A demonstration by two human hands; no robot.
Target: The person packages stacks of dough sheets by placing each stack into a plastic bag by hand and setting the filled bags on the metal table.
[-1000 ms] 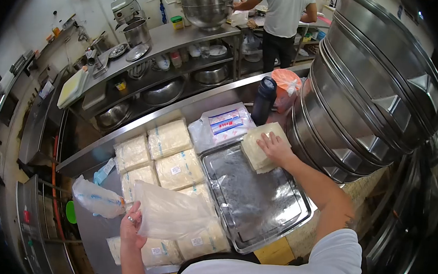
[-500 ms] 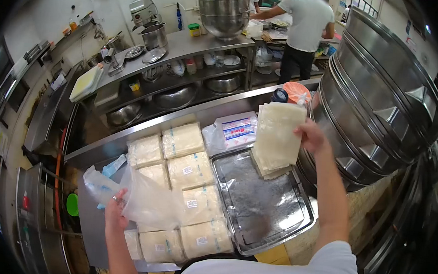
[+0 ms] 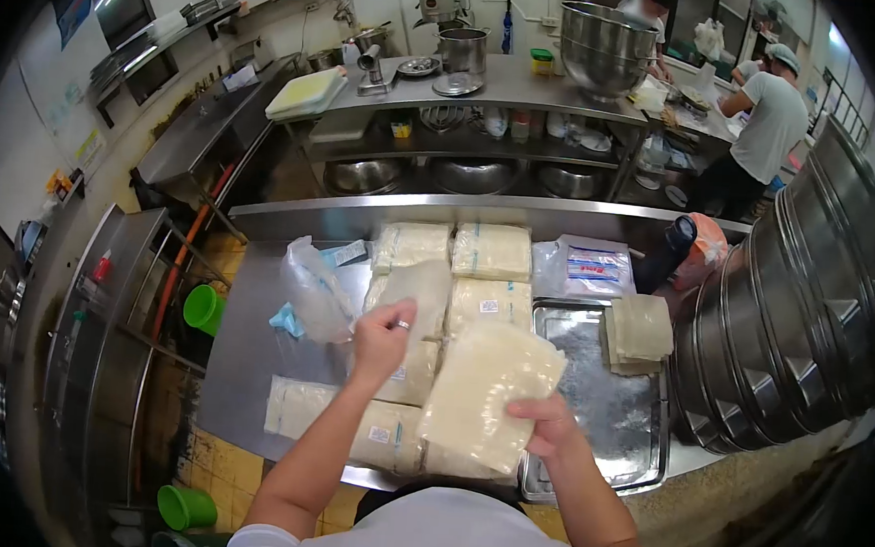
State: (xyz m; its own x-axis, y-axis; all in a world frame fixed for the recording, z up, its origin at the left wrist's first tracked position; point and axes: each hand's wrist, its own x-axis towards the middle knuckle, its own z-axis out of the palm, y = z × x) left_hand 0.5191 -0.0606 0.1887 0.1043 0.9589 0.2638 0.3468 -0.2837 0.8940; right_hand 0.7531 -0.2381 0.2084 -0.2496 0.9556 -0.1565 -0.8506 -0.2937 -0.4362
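- We hold the stack of pale sheets (image 3: 485,392) in our right hand (image 3: 550,429), raised over the table (image 3: 236,367) toward its near edge.
- Our right thumb presses on the stack's upper face at the side toward the table's right end; the other fingers are mostly hidden beneath, so we judge them closed around that margin.
- Our left hand (image 3: 381,345) has its fingers curled tight on a clear bag (image 3: 424,285), which hangs in front of the wrapped packs (image 3: 494,252); we cannot tell how wide its mouth stands.
- We judge the stack light to moderate in weight, each sheet thin and soft, the whole pile stiffer than a single sheet yet apt to droop at the unsupported end.
- The surface shines, so we expect some slip between layers; uneven edges at the far corner hint that sheets can fan apart.
- We would take hold with a broad, flat pinch along one side, fingers spread below and thumb light above, since a hard squeeze may dent or tear the sheets.
- The bag looks flimsy and weightless; we do best gripping it at the rim.
- A second pile (image 3: 642,331) rests on the metal tray (image 3: 631,418) at the table's right end, at the tray's far right corner, easiest to lift from its exposed sides.
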